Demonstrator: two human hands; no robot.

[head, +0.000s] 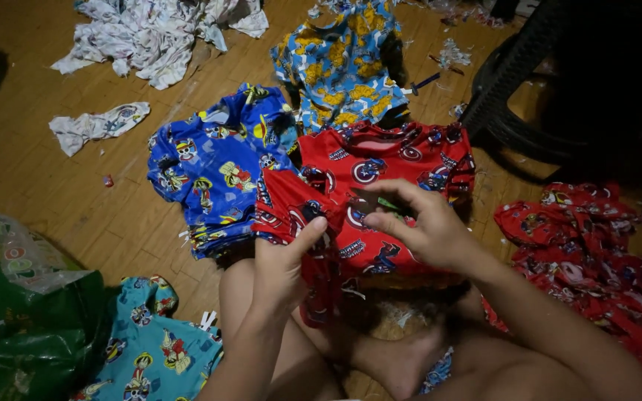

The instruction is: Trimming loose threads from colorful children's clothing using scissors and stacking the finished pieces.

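Red printed shirt (380, 178) is pinched in both hands: left hand (280, 267) grips its edge, right hand (421, 223) pinches fabric, beside a blue shirt (217, 167) on the wooden floor (76, 200).

The red printed garment (369, 186) is a small piece of clothing in bright red cloth, covered with round shield badges in blue, white and red and small cartoon figures. It lies spread over the person's lap and out onto the wooden floor (76, 200), its far edge toward the top with a neckline opening showing there. Its left edge overlaps a blue printed garment. The near part is bunched and lifted: the left hand (280, 271) pinches a fold with the thumb up, and the right hand (417, 223) grips the cloth just beside it, fingers curled over the fabric
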